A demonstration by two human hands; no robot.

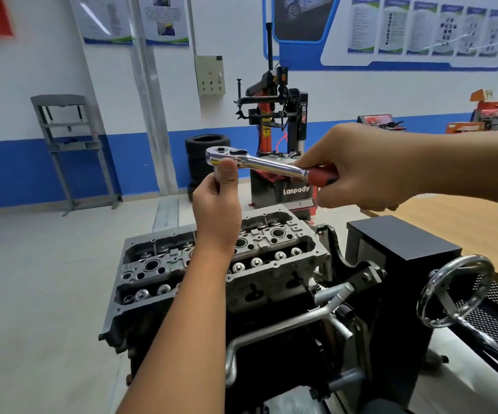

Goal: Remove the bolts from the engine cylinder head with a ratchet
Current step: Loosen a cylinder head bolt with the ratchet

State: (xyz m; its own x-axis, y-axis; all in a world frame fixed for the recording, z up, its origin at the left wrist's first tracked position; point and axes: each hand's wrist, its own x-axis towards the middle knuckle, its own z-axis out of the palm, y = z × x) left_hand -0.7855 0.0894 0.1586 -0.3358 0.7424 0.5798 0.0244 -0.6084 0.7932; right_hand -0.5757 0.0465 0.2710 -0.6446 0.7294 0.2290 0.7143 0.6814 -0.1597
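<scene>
Item: ratchet (259,162), chrome shank with red grip, held in the air above the engine cylinder head (274,264) and well clear of it, head end pointing left, handle running right and slightly down. Your right hand (361,171) wraps the red grip, fingers curled fully round it. Your left hand (216,204) reaches up from below, fingers closed under the ratchet head and thumb (226,173) pressed against its near side; whether a socket or extension hangs beneath the head you cannot tell, since the hand covers it. Item: engine cylinder head, bare grey metal, open top facing up, sitting on the dark engine block (271,339) directly below your left forearm; rows of round valve caps and dark bores show along both long sides, and individual bolts cannot be told apart from these at this view. Item: engine stand, black box housing (403,249) just right of the block, with a chrome handwheel (457,291) on its near right side. Item: light wooden surface (457,222) further right, behind the stand. Item: red and black tyre changer (280,124) marked "Lanpody" beyond the engine, with a stack of tyres (199,162) to its left. Item: grey metal press frame (68,144) against the blue-and-white wall at far left. Item: posters (421,28) along the upper wall.
</scene>
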